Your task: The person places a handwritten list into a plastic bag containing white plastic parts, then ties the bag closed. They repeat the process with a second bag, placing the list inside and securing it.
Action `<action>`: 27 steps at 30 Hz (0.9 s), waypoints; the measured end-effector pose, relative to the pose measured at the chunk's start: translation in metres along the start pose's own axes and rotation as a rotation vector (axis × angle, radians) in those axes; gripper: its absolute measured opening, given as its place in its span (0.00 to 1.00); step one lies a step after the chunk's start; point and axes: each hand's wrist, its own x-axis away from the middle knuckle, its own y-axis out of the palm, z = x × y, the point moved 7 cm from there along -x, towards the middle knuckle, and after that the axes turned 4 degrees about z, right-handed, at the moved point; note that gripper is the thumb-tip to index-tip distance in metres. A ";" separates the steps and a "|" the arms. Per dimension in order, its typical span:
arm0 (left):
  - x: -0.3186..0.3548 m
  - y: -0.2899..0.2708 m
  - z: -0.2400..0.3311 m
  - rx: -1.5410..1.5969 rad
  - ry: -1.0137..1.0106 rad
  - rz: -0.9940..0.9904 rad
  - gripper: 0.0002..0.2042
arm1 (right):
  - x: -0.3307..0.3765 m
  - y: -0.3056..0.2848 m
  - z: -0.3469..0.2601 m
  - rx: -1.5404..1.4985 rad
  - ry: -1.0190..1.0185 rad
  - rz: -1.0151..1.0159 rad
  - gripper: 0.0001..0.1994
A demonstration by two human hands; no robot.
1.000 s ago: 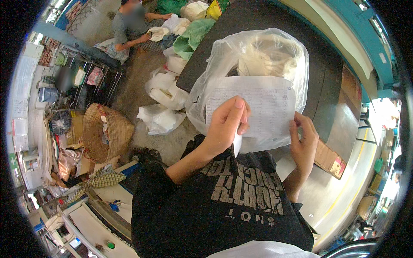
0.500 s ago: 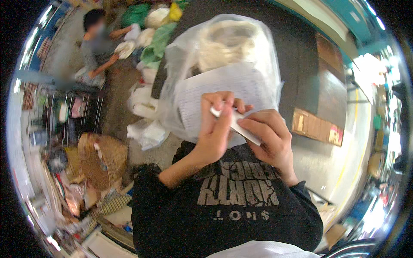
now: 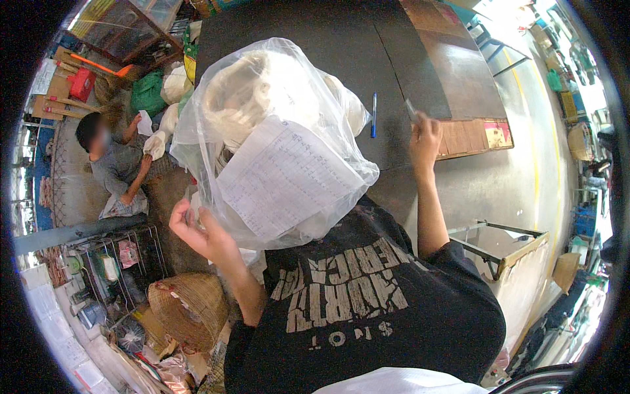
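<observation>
Dark table [image 3: 341,29] extends behind and right of clear bag [image 3: 305,85] (landmark). Sheet [image 3: 282,177] against bag's near side; best kept flat. Left hand [image 3: 205,231], left of bag: half-open, seemingly empty. Right hand [image 3: 426,136], right of bag: fingers curled, hold uncertain. Blue pen [image 3: 374,115], nearer bag. Pale sliver [image 3: 411,107], at right fingertips, blurred; steady pinch advisable.

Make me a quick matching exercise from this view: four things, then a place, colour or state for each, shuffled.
Things:
1. pen
2. paper sheet
3. basket
4. large clear bag

Places, colours, states:
A. tan, at the picture's lower left
B. see-through, with a cream bundle inside
C. blue, lying on the dark table
D. white, bearing writing

Pairs: 1-C, 2-D, 3-A, 4-B
</observation>
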 end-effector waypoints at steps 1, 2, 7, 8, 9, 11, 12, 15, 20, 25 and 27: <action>-0.001 -0.003 -0.009 -0.153 -0.026 -0.007 0.16 | 0.016 0.022 0.016 0.111 0.061 -0.137 0.18; 0.000 -0.003 -0.016 -0.153 -0.052 -0.080 0.18 | 0.033 0.032 0.016 0.120 -0.031 -0.165 0.20; 0.015 -0.004 -0.057 -0.163 -0.458 -0.356 0.25 | 0.050 0.042 0.018 0.151 0.011 -0.357 0.24; 0.017 -0.004 -0.060 -0.191 -0.472 -0.391 0.26 | 0.039 0.035 0.009 0.205 -0.039 -0.345 0.19; 0.018 -0.004 -0.060 -0.188 -0.466 -0.418 0.26 | 0.030 0.029 0.000 0.061 0.007 -0.385 0.17; 0.019 -0.005 -0.059 -0.162 -0.454 -0.467 0.26 | 0.008 0.013 -0.021 -0.202 0.118 -0.470 0.14; 0.021 -0.008 -0.057 -0.143 -0.450 -0.491 0.25 | -0.002 0.001 -0.042 -0.336 0.062 -0.472 0.12; 0.025 -0.016 -0.052 -0.156 -0.446 -0.618 0.22 | -0.010 -0.034 -0.108 -0.838 0.010 -0.710 0.13; 0.024 -0.032 -0.046 -0.044 -0.466 -0.658 0.17 | 0.003 -0.074 -0.192 -0.926 -0.355 -1.016 0.17; 0.033 -0.039 -0.047 0.143 -0.784 -0.427 0.18 | 0.003 -0.078 -0.189 -1.170 -0.007 -1.078 0.17; 0.024 -0.030 -0.035 0.258 -0.719 -0.320 0.19 | 0.004 -0.080 -0.190 -1.202 -0.028 -1.017 0.18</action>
